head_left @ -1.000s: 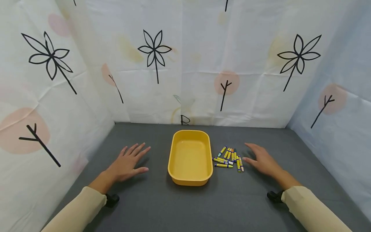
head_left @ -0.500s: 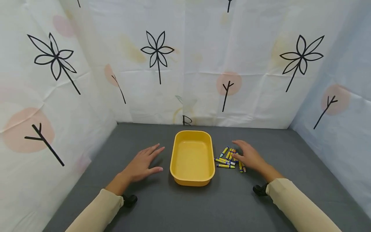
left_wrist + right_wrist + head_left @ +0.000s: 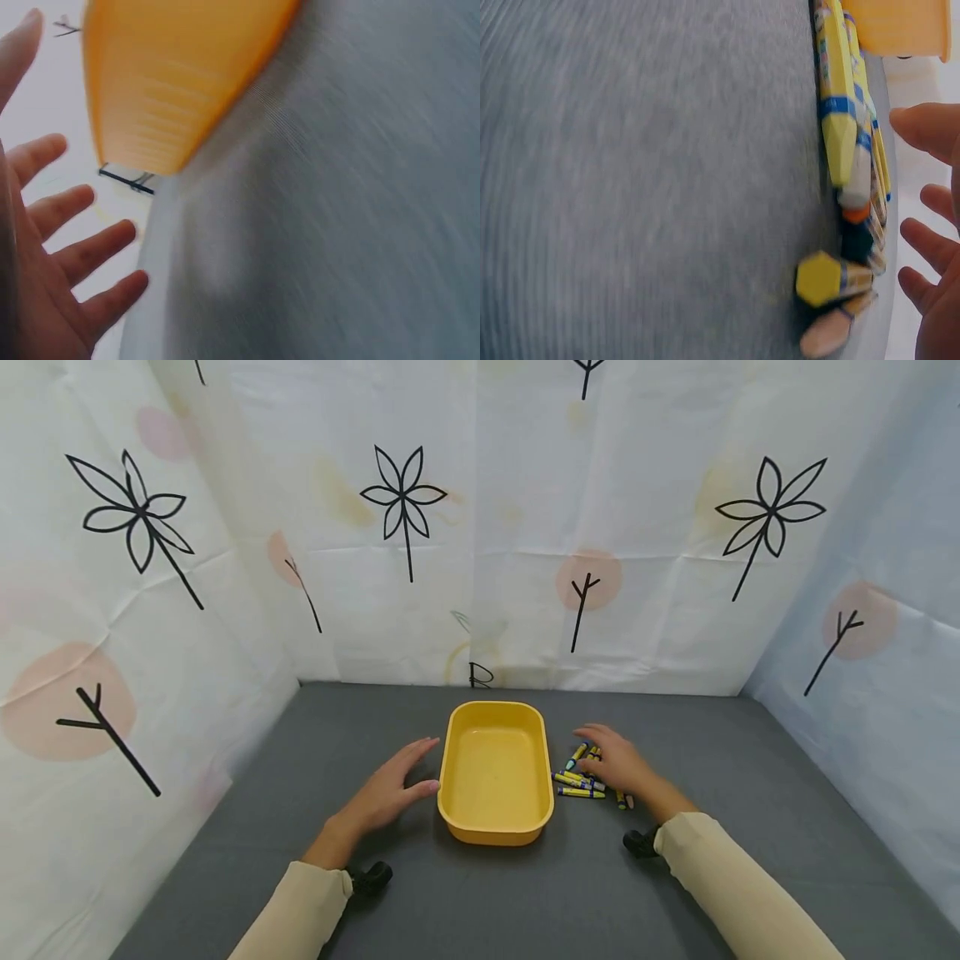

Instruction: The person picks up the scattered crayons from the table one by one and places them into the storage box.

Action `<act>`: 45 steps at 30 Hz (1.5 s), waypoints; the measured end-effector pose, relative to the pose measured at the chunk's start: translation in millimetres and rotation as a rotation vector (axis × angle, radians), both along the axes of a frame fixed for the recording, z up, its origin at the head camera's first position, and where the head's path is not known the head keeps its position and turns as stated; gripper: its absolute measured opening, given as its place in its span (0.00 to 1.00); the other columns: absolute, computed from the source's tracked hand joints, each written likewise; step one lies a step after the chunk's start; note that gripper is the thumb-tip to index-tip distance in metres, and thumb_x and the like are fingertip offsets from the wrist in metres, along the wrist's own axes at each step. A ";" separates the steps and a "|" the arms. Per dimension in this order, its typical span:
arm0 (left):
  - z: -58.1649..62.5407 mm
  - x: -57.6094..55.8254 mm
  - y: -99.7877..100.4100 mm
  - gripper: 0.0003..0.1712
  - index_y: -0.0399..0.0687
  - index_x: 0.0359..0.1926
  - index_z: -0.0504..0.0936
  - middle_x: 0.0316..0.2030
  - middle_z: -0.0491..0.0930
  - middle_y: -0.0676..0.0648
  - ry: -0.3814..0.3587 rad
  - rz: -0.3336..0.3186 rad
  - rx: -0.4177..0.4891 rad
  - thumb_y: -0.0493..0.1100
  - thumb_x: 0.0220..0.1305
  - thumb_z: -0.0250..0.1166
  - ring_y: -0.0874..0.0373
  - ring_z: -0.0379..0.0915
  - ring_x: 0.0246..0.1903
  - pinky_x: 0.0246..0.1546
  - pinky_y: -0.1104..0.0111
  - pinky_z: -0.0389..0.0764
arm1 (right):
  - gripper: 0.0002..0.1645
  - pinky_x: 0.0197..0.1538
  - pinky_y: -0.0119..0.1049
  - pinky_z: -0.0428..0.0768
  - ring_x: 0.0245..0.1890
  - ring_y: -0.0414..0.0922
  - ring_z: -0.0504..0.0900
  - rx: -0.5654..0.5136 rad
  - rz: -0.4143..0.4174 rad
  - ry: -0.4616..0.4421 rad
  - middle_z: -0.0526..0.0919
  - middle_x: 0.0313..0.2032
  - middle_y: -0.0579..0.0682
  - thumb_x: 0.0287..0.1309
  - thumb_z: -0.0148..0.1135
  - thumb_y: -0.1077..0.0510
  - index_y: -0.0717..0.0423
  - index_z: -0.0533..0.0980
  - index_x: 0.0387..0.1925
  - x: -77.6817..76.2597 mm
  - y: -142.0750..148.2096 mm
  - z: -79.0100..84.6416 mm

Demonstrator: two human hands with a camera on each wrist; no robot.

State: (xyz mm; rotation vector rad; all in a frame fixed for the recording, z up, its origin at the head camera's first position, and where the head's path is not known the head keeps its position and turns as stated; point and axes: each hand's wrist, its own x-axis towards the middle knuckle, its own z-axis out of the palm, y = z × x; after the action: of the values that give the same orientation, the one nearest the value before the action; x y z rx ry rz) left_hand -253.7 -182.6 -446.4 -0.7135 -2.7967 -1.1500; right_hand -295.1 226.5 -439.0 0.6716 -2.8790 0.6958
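Note:
A yellow plastic tray (image 3: pixel 495 827) stands on the grey table in the head view, with nothing lying in it. Just left of its rim is my left hand (image 3: pixel 386 793), fingers spread and holding nothing. The left wrist view shows the left hand (image 3: pixel 60 255) with separated fingers near the tray's orange-looking side (image 3: pixel 161 97). To the right of the tray lies a loose pile of several crayons (image 3: pixel 581 792) in yellow and blue wrappers. My right hand (image 3: pixel 618 764) hovers over the pile, partly hiding it. In the right wrist view its fingers are apart from the crayons (image 3: pixel 838 112).
Grey cloth covers the tabletop (image 3: pixel 495 902). White patterned fabric walls (image 3: pixel 510 527) close off the back and both sides. Dark camera mounts (image 3: pixel 371 878) sit at the wrists, below beige sleeves (image 3: pixel 735 877).
Both hands have moved inward: the left hand rightward up to the tray's side, the right hand leftward over the crayons. The tray and crayons have stayed in place.

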 end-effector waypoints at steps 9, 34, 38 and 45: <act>2.7 -6.5 12.5 0.38 0.61 0.73 0.62 0.70 0.61 0.48 -0.180 -0.009 0.203 0.50 0.63 0.65 0.45 0.65 0.63 0.59 0.46 0.69 | 0.23 0.59 0.66 0.65 0.61 0.64 0.69 0.029 0.027 -0.049 0.73 0.60 0.63 0.59 0.64 0.63 0.60 0.77 0.57 -7.7 -8.3 -2.8; 2.6 -0.8 11.0 0.36 0.49 0.72 0.63 0.69 0.61 0.38 -0.236 -0.070 0.366 0.41 0.65 0.64 0.39 0.65 0.63 0.59 0.46 0.69 | 0.06 0.38 0.45 0.77 0.36 0.48 0.75 -0.066 -0.088 -0.014 0.78 0.34 0.49 0.60 0.66 0.63 0.57 0.83 0.40 -14.6 -14.0 8.4; -7.6 -6.8 6.7 0.37 0.48 0.72 0.62 0.69 0.62 0.40 -0.215 -0.098 0.401 0.39 0.64 0.65 0.38 0.65 0.62 0.58 0.46 0.70 | 0.08 0.36 0.43 0.79 0.35 0.48 0.76 -0.166 -0.117 -0.020 0.79 0.36 0.51 0.60 0.65 0.64 0.59 0.81 0.42 -13.2 -18.0 21.1; -9.7 -9.1 6.6 0.40 0.45 0.73 0.60 0.70 0.60 0.40 -0.260 -0.142 0.445 0.35 0.62 0.67 0.37 0.64 0.63 0.60 0.44 0.67 | 0.13 0.35 0.41 0.78 0.34 0.47 0.77 -0.241 -0.128 -0.018 0.80 0.35 0.49 0.61 0.66 0.60 0.56 0.79 0.48 -13.1 -27.5 37.0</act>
State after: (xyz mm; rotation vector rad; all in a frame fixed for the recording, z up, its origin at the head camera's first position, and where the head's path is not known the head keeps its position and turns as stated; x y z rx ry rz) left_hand -262.8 -176.0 -456.0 -0.7701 -2.5498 -1.9323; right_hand -308.2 199.0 -402.0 0.4471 -2.7593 1.0111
